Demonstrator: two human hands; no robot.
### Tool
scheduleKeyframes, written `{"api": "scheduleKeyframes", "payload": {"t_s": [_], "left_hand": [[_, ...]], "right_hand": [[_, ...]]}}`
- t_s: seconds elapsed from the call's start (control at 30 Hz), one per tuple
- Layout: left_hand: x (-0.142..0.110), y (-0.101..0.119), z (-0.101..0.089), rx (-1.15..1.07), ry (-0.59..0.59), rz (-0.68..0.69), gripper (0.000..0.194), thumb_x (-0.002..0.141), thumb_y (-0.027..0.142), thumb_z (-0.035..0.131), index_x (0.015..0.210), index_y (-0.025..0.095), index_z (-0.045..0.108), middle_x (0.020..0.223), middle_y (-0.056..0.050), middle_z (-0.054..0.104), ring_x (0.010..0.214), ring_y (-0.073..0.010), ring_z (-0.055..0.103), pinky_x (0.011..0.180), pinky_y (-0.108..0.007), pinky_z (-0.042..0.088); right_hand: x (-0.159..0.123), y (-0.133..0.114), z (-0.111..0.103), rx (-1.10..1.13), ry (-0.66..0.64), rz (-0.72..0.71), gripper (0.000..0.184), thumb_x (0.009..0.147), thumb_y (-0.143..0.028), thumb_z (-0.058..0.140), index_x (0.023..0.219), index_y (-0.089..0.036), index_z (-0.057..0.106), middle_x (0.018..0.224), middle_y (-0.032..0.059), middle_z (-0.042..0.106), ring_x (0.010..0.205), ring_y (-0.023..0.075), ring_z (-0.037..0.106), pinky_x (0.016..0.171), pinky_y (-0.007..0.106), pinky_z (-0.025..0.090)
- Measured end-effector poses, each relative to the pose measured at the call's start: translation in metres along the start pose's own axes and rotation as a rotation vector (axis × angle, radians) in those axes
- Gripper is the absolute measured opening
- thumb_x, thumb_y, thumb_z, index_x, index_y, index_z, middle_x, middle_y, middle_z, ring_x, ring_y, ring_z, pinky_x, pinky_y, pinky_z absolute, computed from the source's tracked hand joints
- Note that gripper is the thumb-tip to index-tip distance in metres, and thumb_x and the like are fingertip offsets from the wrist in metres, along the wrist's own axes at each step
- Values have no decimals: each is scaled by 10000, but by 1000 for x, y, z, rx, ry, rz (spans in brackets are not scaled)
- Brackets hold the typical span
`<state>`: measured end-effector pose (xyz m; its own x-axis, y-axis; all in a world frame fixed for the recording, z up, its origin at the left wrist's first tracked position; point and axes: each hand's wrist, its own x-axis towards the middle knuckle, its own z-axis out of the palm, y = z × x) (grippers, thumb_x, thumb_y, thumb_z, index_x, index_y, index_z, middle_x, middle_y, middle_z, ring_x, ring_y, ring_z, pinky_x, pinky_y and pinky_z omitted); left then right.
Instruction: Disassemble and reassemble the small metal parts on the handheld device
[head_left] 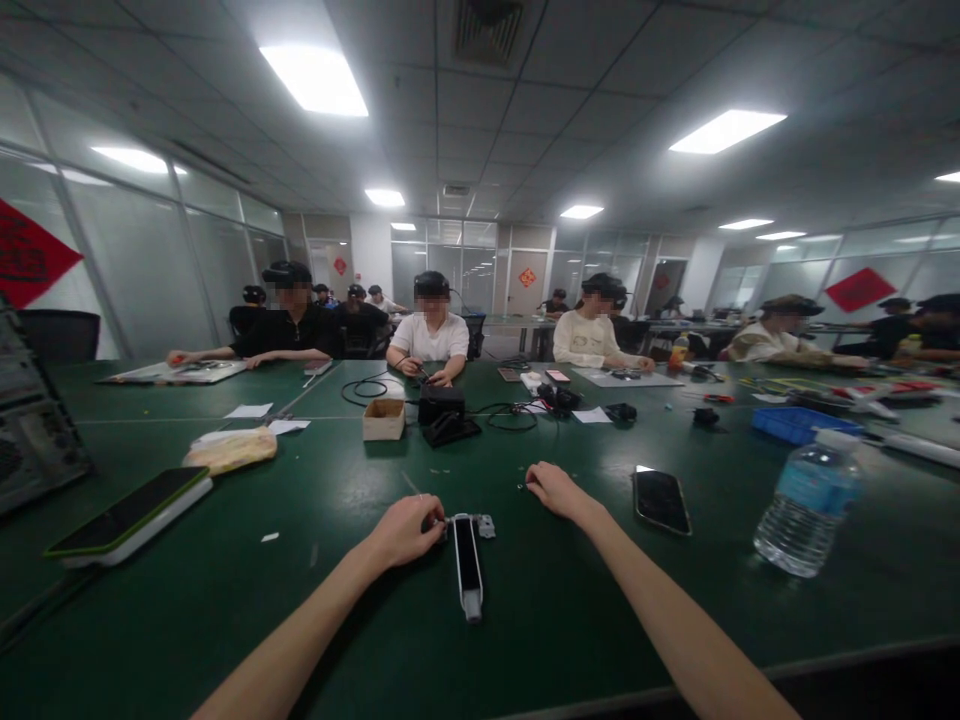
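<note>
A slim white-framed device with a black face (468,560) lies on the green table in front of me. A small silver metal bracket (487,526) crosses its far end and sticks out to both sides. My left hand (405,530) is closed at the bracket's left end, its thumb and fingertips curled on it. Off to the right and farther out, my right hand (556,490) rests on the table with fingers bent and held together. A tiny shiny piece (520,487) lies at its fingertips. Whatever those fingers may pinch is hidden.
A phone (663,500) and a water bottle (810,505) stand to the right, near a blue tray (802,425). At left are a green-edged device (131,510) and a plastic bag (232,450). Ahead sit a small box (383,420) and a black stand (442,410). Several people work opposite.
</note>
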<state>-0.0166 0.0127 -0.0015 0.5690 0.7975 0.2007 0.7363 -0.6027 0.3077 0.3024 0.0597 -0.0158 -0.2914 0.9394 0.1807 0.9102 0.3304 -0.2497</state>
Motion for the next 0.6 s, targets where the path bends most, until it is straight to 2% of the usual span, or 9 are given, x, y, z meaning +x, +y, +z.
{"api": "scheduleKeyframes", "payload": {"t_s": [0.17, 0.33, 0.47, 0.6], "left_hand": [[-1, -1, 1, 11, 2, 30, 157, 840, 280, 493, 901, 193, 608, 853, -35, 641, 775, -183, 591, 715, -282, 416], [-2, 5, -3, 39, -7, 38, 149, 830, 252, 487, 895, 189, 605, 845, -36, 636, 774, -185, 588, 701, -270, 418], [-2, 9, -5, 47, -11, 38, 162, 823, 238, 476, 898, 183, 609, 842, -42, 641, 771, -183, 585, 708, -268, 419], [-3, 11, -5, 48, -14, 33, 169, 827, 252, 472, 895, 185, 612, 842, -47, 639, 764, -188, 578, 693, -271, 418]], "right_hand": [[-3, -17, -5, 46, 7, -23, 129, 819, -207, 519, 889, -138, 603, 851, 50, 601, 746, 145, 564, 684, 251, 437], [-13, -53, -7, 247, -21, -180, 92, 732, -150, 540, 812, -150, 586, 715, -6, 571, 630, 104, 515, 575, 202, 398], [-21, -76, -5, 319, -68, -216, 86, 738, -154, 535, 818, -151, 567, 735, -6, 568, 612, 94, 488, 538, 195, 368], [-23, -83, 0, 306, -94, -233, 110, 767, -174, 538, 865, -155, 584, 768, 2, 583, 640, 105, 499, 560, 207, 373]]}}
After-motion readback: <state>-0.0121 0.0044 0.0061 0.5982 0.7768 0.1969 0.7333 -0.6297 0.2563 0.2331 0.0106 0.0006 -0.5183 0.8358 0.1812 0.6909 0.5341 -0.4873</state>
